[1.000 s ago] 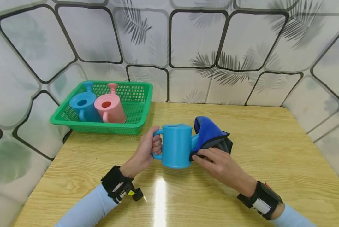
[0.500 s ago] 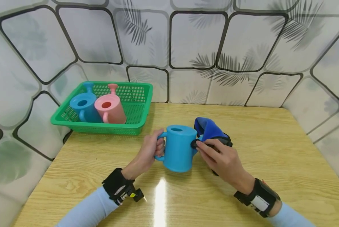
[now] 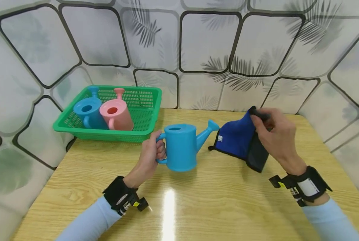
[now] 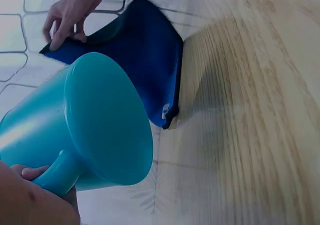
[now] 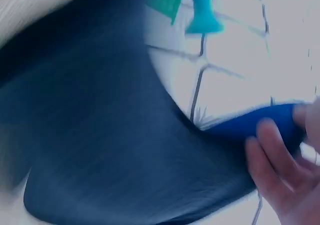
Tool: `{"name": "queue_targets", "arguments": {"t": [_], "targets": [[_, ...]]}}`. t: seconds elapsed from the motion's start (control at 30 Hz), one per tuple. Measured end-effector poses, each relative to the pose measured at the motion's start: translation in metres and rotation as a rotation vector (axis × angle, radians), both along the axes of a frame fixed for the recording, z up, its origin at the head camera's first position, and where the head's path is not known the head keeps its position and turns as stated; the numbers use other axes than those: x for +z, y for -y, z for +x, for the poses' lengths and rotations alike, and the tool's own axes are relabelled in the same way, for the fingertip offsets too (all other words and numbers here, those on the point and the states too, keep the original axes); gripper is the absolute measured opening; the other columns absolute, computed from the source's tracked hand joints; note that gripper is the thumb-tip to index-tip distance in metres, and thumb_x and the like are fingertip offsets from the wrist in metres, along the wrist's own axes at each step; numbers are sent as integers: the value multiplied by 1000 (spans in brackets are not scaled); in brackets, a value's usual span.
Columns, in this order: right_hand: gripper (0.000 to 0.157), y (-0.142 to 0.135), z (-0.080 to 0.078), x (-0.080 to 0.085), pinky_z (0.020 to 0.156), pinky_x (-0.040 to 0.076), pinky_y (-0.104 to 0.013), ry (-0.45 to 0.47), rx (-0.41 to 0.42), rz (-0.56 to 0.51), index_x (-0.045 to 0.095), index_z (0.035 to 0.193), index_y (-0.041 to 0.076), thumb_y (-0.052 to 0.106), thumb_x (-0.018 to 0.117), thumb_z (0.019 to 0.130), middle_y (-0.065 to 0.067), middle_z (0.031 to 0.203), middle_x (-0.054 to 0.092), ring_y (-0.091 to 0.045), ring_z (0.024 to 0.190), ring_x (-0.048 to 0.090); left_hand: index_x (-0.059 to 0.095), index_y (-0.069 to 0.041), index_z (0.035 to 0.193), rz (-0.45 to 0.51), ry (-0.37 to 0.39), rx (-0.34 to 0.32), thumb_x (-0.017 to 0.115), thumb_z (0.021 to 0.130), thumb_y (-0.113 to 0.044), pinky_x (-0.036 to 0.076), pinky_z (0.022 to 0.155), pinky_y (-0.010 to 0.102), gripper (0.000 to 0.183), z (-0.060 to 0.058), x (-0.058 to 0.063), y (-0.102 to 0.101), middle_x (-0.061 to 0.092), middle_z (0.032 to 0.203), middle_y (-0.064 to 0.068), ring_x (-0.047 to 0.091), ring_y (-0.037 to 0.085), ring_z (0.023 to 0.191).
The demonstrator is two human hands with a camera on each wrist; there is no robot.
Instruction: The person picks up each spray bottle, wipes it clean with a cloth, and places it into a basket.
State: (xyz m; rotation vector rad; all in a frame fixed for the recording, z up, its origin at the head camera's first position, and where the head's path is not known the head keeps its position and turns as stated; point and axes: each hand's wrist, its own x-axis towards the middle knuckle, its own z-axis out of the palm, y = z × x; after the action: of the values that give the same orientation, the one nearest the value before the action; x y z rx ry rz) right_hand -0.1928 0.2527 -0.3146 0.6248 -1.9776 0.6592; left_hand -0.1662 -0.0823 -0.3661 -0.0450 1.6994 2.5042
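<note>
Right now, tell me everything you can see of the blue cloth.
The cloth looks like soft fabric, blue on one face, dark grey on the other, with black edging and a small white tag. The right hand pinches its upper edge; it hangs loosely folded beside the spout of the watering can. Whether it touches the table is unclear.

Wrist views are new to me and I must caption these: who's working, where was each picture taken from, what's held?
No machine: a person's two bare hands. The wide view is from a head camera, looking down at a wooden table; the others are from each wrist. The left hand has its grip round the handle of a raised blue watering can; the right hand holds a blue and dark cloth by its edge. A green basket on the table contains a pink watering can and a second blue one.
</note>
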Motion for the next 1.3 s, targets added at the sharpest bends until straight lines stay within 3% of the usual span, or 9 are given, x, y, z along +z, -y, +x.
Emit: {"name": "queue_targets", "arguments": {"t": [0.1,0.2,0.33,0.47,0.7,0.87,1.1,1.3], "targets": [[23,25,8,-12,36,44,-27,83,185,110,68,91,-3,-2,78,70,-10,65,67,-11,46,55,28,-19,50,22,-5,-27,42,103,-31,23,41,23,56,1,0,-5,24,41,-11,22,7,36],[31,52,20,-31,35,50,-25,150,309,107,69,97,-2,-3,79,67,-8,68,69,-5,47,58,29,-19,49,28,-15,-52,42,103,-29,23,40,22,56,2,0,-11,25,41,-11,23,6,36],[42,71,27,-43,35,53,-23,197,315,-9,69,109,-1,-7,79,69,-12,74,72,-4,43,61,30,-19,48,22,-28,-68,44,102,-28,23,39,22,56,3,1,-17,26,41,-11,23,6,35],[39,75,28,-45,36,53,-22,217,327,-52,71,110,0,-7,78,72,-13,79,75,-4,44,61,29,-18,48,16,-36,-62,45,101,-28,23,39,22,57,2,3,-18,24,42,-11,23,7,36],[42,79,39,-56,38,50,-16,260,460,25,73,108,-2,-9,78,67,-3,68,69,2,46,57,29,-19,50,26,-36,-28,43,102,-31,22,41,24,55,0,3,-11,24,43,-10,21,10,38],[37,78,48,-69,39,45,-15,254,517,103,73,108,1,-1,79,72,2,68,65,1,50,52,29,-18,51,20,-33,9,42,102,-31,22,43,25,55,0,3,-8,24,43,-10,22,11,39],[26,74,53,-71,39,41,-16,184,478,158,74,107,3,17,73,86,5,64,60,0,51,47,29,-18,52,59,5,-24,40,103,-30,25,42,23,54,2,0,-7,25,42,-10,24,10,38],[34,62,40,-57,35,42,-26,72,266,113,74,104,-1,29,63,93,-4,62,64,-6,48,49,29,-17,53,71,-4,-73,40,104,-31,26,43,23,54,5,1,-7,25,43,-10,24,10,39]]}}
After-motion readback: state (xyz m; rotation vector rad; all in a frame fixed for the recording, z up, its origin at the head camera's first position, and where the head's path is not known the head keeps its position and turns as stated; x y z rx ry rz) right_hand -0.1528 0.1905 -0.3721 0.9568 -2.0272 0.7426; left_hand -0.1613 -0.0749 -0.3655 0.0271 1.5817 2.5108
